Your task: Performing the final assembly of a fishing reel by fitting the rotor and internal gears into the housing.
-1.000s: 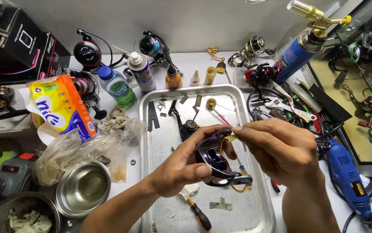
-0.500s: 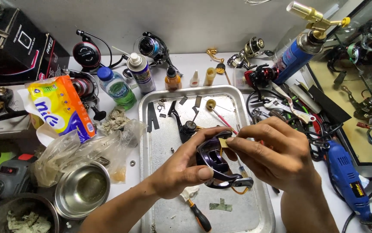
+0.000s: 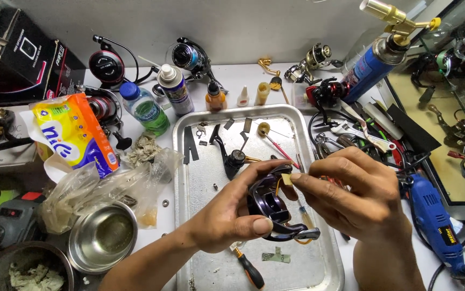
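Left hand (image 3: 227,221) wrapped around a dark purple fishing reel body (image 3: 267,207), thumb across its near side and fingers curled behind, holding it just above a metal tray (image 3: 189,178). Right hand (image 3: 362,199) pinched narrow, thumb and forefinger closed on a small tan piece (image 3: 286,179) pressed against the top of the reel body. Both hands touching the reel body, meeting over the middle of the tray.

Beyond the hands, on the tray: a black reel handle (image 3: 231,159), a thin red-tipped tool (image 3: 281,145) and a few small dark strips. Below the left hand, at the near end of the tray, a screwdriver with a black and orange grip (image 3: 248,269) and a scrap of tape (image 3: 275,257).

Left of the left hand, off the tray on the desk (image 3: 243,81): a crumpled clear plastic bag (image 3: 97,186), a steel bowl (image 3: 103,237) and a yellow and blue tissue pack (image 3: 76,134). Further out beyond the hands: a green-tinted water bottle (image 3: 146,110), a white-capped spray can (image 3: 174,89), an orange-bodied small bottle (image 3: 215,97) and two spinning reels (image 3: 189,56) near the wall.

Right of the right hand: a blue rotary tool (image 3: 435,221) close by, a wrench (image 3: 362,132) and loose hand tools beyond it, and a blue gas torch with a brass head (image 3: 378,51) leaning well apart at the far right.
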